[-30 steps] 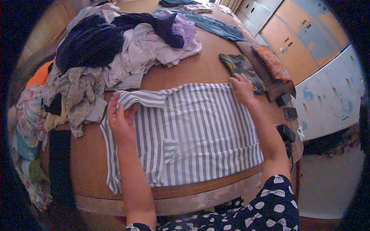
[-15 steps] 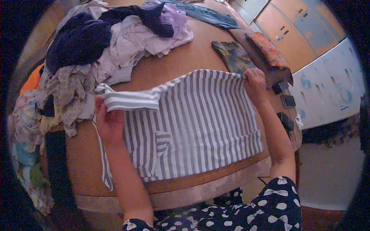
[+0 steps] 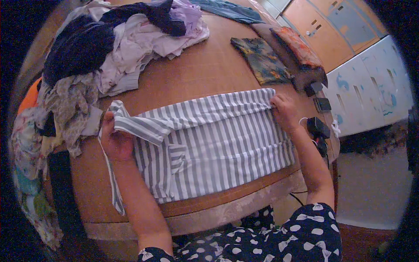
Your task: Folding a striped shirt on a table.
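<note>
A grey-and-white striped shirt (image 3: 218, 150) lies spread over the near part of the table, with a small patch like a pocket on its left side. My right hand (image 3: 286, 112) pinches its far right corner. At the other end, my left hand (image 3: 117, 142) is closed on a raised flap of the same cloth, thumb and fingers partly covered by it. A narrow strip of the garment trails down beside my left forearm. Along the far side, the edge is folded over toward me in a long band.
A heap of rumpled clothes (image 3: 126, 52) fills the table's far left and hangs over its side. A folded dark patterned cloth (image 3: 262, 61) lies beyond my right hand. Black adapters (image 3: 318, 127) sit along the right edge, near orange and white cabinets (image 3: 358, 89).
The shirt's far edge has come down and toward me, folding over the body of the cloth. My right hand has lowered slightly toward me; the view has shifted a little.
</note>
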Motion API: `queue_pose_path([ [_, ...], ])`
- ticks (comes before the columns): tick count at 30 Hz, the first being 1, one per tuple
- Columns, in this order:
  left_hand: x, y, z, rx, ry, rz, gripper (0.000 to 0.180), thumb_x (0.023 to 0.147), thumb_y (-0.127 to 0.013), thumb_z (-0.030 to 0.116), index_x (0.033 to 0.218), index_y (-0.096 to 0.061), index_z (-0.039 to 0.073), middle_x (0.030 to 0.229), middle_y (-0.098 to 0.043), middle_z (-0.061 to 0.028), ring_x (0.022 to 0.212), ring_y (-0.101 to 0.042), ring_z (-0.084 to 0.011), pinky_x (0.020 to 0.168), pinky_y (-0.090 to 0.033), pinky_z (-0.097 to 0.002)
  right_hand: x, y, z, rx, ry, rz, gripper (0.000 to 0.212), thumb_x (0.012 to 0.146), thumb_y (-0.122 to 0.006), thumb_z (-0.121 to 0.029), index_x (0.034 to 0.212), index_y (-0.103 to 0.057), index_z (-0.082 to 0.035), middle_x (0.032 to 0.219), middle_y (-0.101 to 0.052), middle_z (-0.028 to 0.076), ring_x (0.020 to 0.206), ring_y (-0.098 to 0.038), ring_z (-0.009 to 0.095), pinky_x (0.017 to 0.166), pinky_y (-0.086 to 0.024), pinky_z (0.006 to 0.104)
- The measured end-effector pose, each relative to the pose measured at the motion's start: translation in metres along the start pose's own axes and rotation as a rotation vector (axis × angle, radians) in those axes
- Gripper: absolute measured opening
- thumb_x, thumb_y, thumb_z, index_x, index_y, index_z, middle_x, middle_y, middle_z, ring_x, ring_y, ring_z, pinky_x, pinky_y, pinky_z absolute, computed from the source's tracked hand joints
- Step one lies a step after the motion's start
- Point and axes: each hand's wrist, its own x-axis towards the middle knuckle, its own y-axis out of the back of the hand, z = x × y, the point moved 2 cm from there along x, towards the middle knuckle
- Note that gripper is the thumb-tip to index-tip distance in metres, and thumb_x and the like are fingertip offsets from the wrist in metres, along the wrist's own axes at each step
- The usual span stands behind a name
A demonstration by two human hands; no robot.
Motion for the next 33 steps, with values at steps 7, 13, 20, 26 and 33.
queue_pose_path([
  [7, 0.002, 0.000, 0.000, -0.062, -0.122, 0.109, 0.034, 0.090, -0.056, 0.001, 0.124, -0.061, 0.002, 0.119, -0.066, -0.0190, 0.105, -0.067, -0.0310, 0.092, -0.058, -0.0488, -0.001, 0.018, -0.001, 0.032, -0.031, 0.009, 0.022, 0.072, -0.065, 0.007, 0.091, -0.064, -0.005, 0.095, -0.064, 0.014, 0.097, -0.062, 0.036, 0.080, -0.050, 0.0433],
  [13, 0.006, -0.001, -0.004, 0.064, -0.053, 0.173, 0.034, 0.091, -0.054, 0.000, 0.124, -0.061, -0.001, 0.120, -0.065, -0.0213, 0.103, -0.068, -0.0294, 0.086, -0.062, -0.0384, -0.010, 0.013, -0.014, 0.080, -0.038, -0.109, 0.025, 0.069, -0.061, 0.009, 0.091, -0.064, -0.003, 0.096, -0.065, 0.015, 0.095, -0.063, 0.037, 0.081, -0.051, 0.0441],
  [20, 0.010, 0.009, 0.000, 0.059, -0.047, 0.185, 0.033, 0.093, -0.050, 0.004, 0.124, -0.060, -0.001, 0.123, -0.064, -0.0217, 0.104, -0.068, -0.0308, 0.087, -0.061, -0.0417, -0.002, 0.013, -0.013, 0.080, -0.073, -0.149, 0.024, 0.069, -0.057, 0.009, 0.087, -0.066, -0.002, 0.093, -0.066, 0.017, 0.091, -0.064, 0.037, 0.079, -0.052, 0.0436],
  [26, 0.011, 0.010, 0.001, 0.033, 0.003, 0.071, 0.033, 0.091, -0.052, 0.003, 0.123, -0.061, -0.001, 0.121, -0.066, -0.0197, 0.108, -0.067, -0.0313, 0.092, -0.058, -0.0457, 0.003, 0.007, -0.018, -0.115, -0.041, -0.127, 0.020, 0.069, -0.059, 0.004, 0.086, -0.066, -0.004, 0.086, -0.065, 0.016, 0.084, -0.064, 0.036, 0.073, -0.051, 0.0457],
  [33, 0.013, 0.015, 0.008, 0.009, 0.005, 0.108, 0.032, 0.090, -0.055, 0.002, 0.121, -0.063, -0.001, 0.120, -0.066, -0.0199, 0.111, -0.065, -0.0326, 0.099, -0.054, -0.0481, 0.002, 0.020, -0.025, -0.181, -0.036, -0.114, 0.019, 0.070, -0.059, 0.003, 0.086, -0.063, -0.005, 0.090, -0.065, 0.016, 0.084, -0.064, 0.038, 0.071, -0.050, 0.0488],
])
